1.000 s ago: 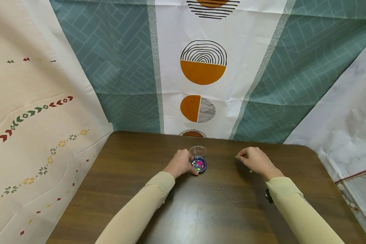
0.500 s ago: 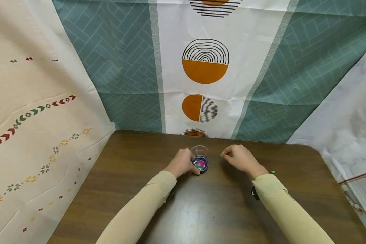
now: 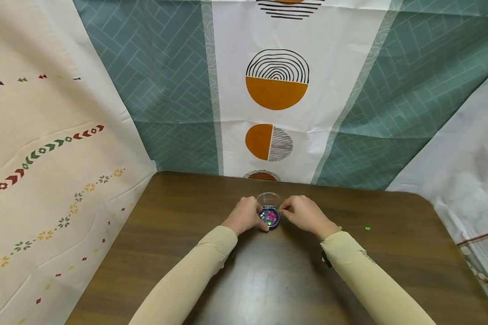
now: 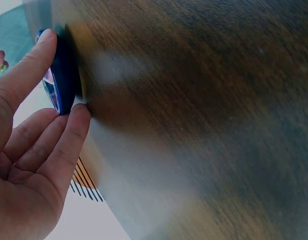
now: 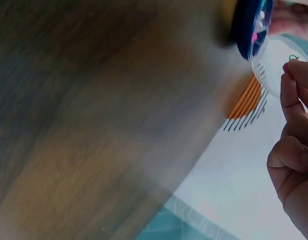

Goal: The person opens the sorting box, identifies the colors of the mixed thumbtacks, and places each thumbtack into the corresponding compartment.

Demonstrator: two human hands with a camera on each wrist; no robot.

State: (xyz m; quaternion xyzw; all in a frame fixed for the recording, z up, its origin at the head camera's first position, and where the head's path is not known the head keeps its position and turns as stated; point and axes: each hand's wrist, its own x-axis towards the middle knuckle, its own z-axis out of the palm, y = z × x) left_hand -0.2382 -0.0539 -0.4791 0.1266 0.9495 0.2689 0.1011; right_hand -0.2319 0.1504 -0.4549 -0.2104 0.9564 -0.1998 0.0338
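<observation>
A small round blue case [image 3: 274, 223] stands on the wooden table with its clear lid [image 3: 269, 198] raised at the back. Pink, green and whitish bits lie inside it. My left hand [image 3: 245, 215] grips the case from the left, thumb at its near side; the left wrist view shows the thumb and fingers around the blue body [image 4: 67, 75]. At the case's right edge, my right hand [image 3: 307, 216] pinches a tiny green piece [image 5: 293, 57] between thumb and forefinger. It looks like a little loop, though its exact kind is unclear.
A bright green bit [image 3: 368, 228] lies on the table [image 3: 211, 198] to the right. Another small greenish bit [image 3: 340, 227] shows beside the right sleeve. Patterned cloths hang behind the table [image 3: 276, 90] and at both sides.
My right hand has moved left across the table to the case, carrying the tiny green piece. The green bits at the right have come into view from behind it. My left hand stays on the case.
</observation>
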